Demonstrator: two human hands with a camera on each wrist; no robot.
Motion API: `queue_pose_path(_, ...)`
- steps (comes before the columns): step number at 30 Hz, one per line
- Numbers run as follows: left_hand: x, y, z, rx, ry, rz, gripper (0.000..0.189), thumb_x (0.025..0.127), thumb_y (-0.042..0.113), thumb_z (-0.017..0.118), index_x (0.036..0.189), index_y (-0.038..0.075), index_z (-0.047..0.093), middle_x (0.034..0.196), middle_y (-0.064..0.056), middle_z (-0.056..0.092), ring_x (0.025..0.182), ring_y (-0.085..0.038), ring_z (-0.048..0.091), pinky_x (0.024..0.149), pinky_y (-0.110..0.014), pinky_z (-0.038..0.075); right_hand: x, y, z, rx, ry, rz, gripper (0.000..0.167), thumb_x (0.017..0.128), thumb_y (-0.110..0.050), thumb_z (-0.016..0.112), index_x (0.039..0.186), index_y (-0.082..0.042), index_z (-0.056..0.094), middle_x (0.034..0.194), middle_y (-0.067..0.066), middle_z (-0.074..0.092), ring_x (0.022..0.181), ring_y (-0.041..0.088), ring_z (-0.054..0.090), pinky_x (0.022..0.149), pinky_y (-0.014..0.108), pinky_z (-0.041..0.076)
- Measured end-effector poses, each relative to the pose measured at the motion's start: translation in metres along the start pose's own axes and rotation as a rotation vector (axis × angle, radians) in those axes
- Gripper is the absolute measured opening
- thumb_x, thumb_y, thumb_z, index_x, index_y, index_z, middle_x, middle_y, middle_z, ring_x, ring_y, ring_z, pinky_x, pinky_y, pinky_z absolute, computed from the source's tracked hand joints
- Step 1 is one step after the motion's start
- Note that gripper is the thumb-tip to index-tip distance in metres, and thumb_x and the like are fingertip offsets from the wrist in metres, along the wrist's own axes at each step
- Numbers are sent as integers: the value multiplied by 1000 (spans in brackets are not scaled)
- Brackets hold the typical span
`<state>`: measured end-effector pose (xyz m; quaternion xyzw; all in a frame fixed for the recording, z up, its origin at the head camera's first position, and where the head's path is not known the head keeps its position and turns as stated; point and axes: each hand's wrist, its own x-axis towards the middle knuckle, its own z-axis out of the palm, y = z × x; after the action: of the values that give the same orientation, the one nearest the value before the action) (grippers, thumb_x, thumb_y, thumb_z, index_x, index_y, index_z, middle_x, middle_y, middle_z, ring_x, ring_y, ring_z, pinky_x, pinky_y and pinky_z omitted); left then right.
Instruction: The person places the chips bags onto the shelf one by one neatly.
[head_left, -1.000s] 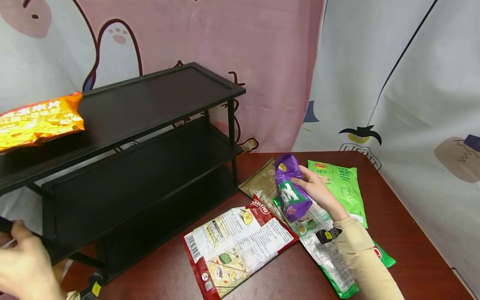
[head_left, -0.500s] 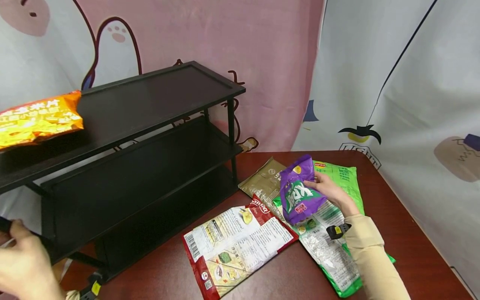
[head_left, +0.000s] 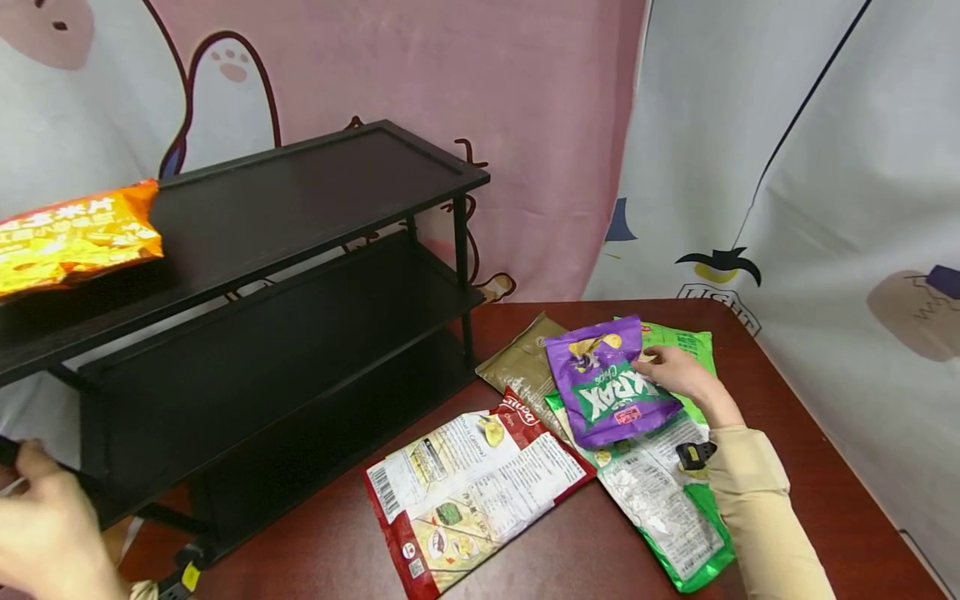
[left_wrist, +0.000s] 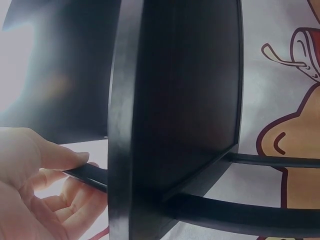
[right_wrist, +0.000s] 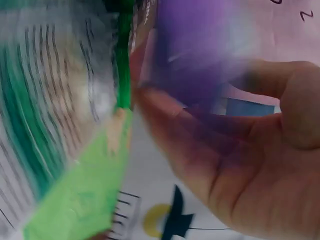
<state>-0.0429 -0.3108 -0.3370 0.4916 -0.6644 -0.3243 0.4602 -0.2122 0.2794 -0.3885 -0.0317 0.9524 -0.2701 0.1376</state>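
- Across worktop (head_left: 817, 433): packets (head_left: 480, 492) left
- Atop rack (head_left: 322, 179): orange bag (head_left: 82, 237) set
- Pinched in right grip (head_left: 678, 372) — seemingly, given wrist-view blur: purple bag (head_left: 600, 383)
- Clasped in left grip (head_left: 52, 525): rack bar (left_wrist: 90, 176)

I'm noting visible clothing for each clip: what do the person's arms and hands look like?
The left hand and right hand are ungloved. The right arm wears a cream sleeve; at that wrist is a small black device with a yellow mark. The left wrist has a similar dark unit, also yellow-marked.
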Motion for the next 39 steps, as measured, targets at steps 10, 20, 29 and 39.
queue_pose_path(10,-1,1,-1,9,-2,4,58,91,46,51,136,9,49,140,-16,48,134,-36,40,114,-42,25,-5,-47,37,-269,164,-12,57,93,-29,53,135,9,43,128,35,50,116,53,49,90,60,43)
queue_pose_path(20,-4,5,-4,-1,-9,5,58,91,44,51,138,10,47,142,-15,47,135,-35,38,115,-39,23,5,-60,105,-462,95,14,73,82,-48,66,121,12,52,115,34,53,109,51,50,79,57,49)
queue_pose_path(29,-2,3,-2,19,8,-27,54,90,47,50,129,10,54,118,-5,61,129,-39,43,111,-46,26,10,-54,102,-463,135,-135,43,82,-26,69,102,10,60,98,30,61,89,47,61,74,54,51)
queue_pose_path(39,1,1,-2,-3,3,-62,6,89,50,50,85,49,45,82,32,44,124,-42,47,105,-47,27,8,-44,81,-394,240,-359,36,69,8,59,102,-4,62,80,19,65,69,34,63,53,43,48)
